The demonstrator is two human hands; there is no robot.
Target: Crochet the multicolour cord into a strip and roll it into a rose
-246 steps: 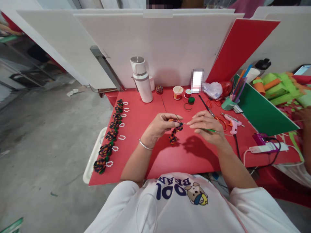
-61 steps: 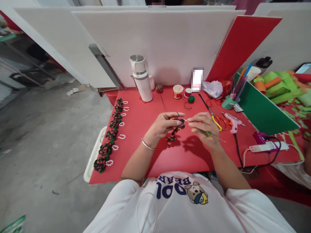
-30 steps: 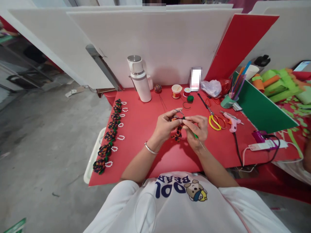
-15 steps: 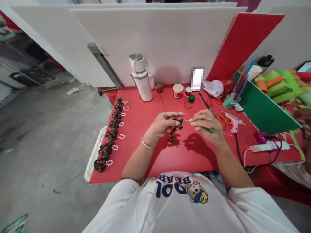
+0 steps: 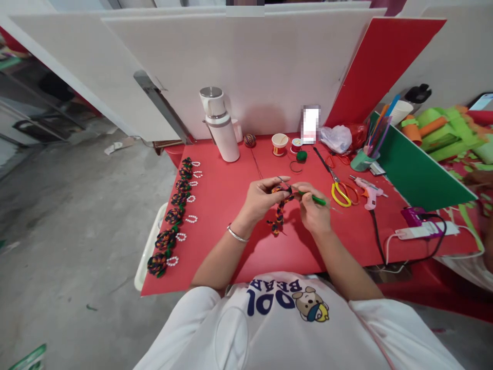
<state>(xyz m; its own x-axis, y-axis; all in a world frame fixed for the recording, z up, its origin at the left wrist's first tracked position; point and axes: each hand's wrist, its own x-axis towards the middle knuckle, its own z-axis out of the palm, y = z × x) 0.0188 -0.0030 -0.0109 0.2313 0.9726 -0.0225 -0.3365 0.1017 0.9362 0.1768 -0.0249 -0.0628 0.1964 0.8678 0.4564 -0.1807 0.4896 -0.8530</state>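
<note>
My left hand [image 5: 261,198] is closed, pinching the top of a multicoloured crochet strip [image 5: 278,218] that hangs down over the red table [image 5: 239,246]. My right hand [image 5: 314,210] is closed on a green-handled crochet hook [image 5: 313,198], its tip at the top of the strip next to my left fingers. A thin yarn strand [image 5: 257,167] runs from the work back to a small multicoloured yarn ball [image 5: 249,140] by the white wall panel.
Several finished crochet flowers [image 5: 174,213] with white bead loops line the table's left edge. A white flask [image 5: 217,125], small cups, a green yarn ball [image 5: 301,156], yellow-handled scissors [image 5: 339,190], a glue gun [image 5: 367,190] and a power strip [image 5: 423,234] lie behind and right. Another person's hand [image 5: 479,180] is at the far right.
My right hand has drawn in toward my left and turned, bringing the hook back to the strip after pulling away to the right. The strip hangs slightly lower.
</note>
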